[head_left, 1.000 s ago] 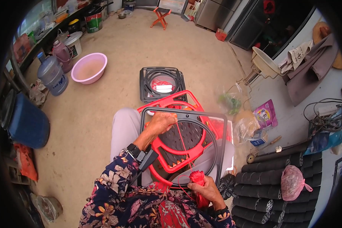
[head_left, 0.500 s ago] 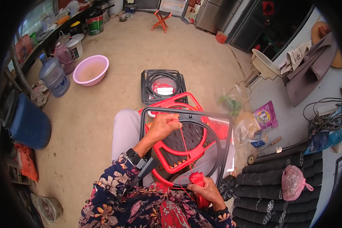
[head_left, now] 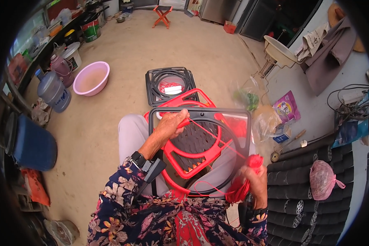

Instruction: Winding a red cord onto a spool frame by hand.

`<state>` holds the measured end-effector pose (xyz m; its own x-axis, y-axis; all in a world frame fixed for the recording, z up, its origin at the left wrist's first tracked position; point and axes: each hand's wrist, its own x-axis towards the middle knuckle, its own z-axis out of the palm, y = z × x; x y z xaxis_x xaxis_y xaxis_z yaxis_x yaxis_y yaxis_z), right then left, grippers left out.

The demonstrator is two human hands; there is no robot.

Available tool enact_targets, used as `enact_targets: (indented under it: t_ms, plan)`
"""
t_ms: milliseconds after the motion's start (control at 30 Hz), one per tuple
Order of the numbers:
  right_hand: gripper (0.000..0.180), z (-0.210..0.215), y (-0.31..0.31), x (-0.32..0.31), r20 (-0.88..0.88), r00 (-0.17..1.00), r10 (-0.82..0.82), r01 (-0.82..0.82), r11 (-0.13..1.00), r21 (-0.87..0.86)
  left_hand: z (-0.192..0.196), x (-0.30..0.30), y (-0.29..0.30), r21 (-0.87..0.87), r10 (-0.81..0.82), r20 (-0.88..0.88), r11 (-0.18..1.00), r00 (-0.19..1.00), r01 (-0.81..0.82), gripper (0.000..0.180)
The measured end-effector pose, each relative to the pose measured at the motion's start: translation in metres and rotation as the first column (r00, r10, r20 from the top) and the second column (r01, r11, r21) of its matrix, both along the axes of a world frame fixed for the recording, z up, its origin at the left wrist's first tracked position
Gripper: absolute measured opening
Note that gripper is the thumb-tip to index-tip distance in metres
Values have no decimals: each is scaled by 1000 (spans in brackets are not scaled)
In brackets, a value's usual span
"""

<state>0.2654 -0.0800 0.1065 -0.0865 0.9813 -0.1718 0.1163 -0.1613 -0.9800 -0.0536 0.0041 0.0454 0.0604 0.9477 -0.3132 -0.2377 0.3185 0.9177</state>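
A black frame with a round ring inside rests across my lap. Red cord is wrapped tightly over the ring's lower left part. My left hand is closed at the upper left of the frame, fingers on the red-wrapped ring. From there a strand of red cord runs taut down to the right. It leads to my right hand, closed round a bundle of red cord and slightly blurred. A loose loop of cord hangs left of the bundle. Beneath the black frame lies a red frame with dark slats or webbing.
Beyond my knees, stacked black frames hold cord and white pieces. A pink basin, a water bottle and a blue barrel stand left. Right are black rolls, a pink bag and a purple packet.
My right hand has moved right and up with the cord bundle, drawing the strand out sideways. My left hand has shifted slightly left and lower on the frame. The view has shifted a little.
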Motion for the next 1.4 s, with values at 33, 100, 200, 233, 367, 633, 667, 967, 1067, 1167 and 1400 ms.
enact_targets:
  t_ms: [33, 100, 200, 233, 367, 633, 667, 967, 1067, 1167, 1400]
  plan:
    - [11, 1, 6, -1, 2, 999, -33, 33, 999, 15, 2, -1, 2, -18, -20, 24, 1000, 1000, 20, 58]
    - [12, 2, 18, -1, -49, 996, -77, 79, 996, 37, 5, -1, 1, -22, -21, 36, 1000, 999, 22, 58]
    - [14, 1, 32, 0, -205, 974, -99, 100, 995, -6, 7, -1, -1, -23, -17, 50, 1000, 999, 18, 54]
    - [16, 1, 37, 1, -237, 968, -86, 84, 996, -20, 7, 0, -2, -14, -13, 44, 1000, 999, 13, 50]
    - [15, -4, 51, 4, -286, 954, -86, 92, 996, 11, 6, 1, -2, -28, 3, 31, 1000, 1000, -2, 44]
    - [15, -10, 62, 0, -318, 943, -95, 93, 995, -22, 13, 6, -4, 127, 40, -104, 992, 994, -27, 30]
    - [14, -7, 65, -2, -303, 948, -95, 91, 995, -25, 15, 5, -4, 132, 37, -100, 991, 994, -24, 30]
    - [16, 3, 116, -25, -103, 964, -244, 263, 933, 246, 0, 9, 2, 216, 127, -205, 973, 971, -81, 34]
    - [14, -11, 134, -28, 49, 952, -303, 278, 918, 284, -11, 5, 3, 291, 128, -247, 955, 960, -53, 36]
    - [15, -30, 151, -29, 182, 929, -323, 258, 916, 308, -17, 3, 5, 243, 132, -284, 968, 950, -62, 36]
    - [19, -48, 165, -28, 179, 930, -321, 243, 902, 356, -23, 5, 6, 330, 212, -336, 939, 918, -96, 36]
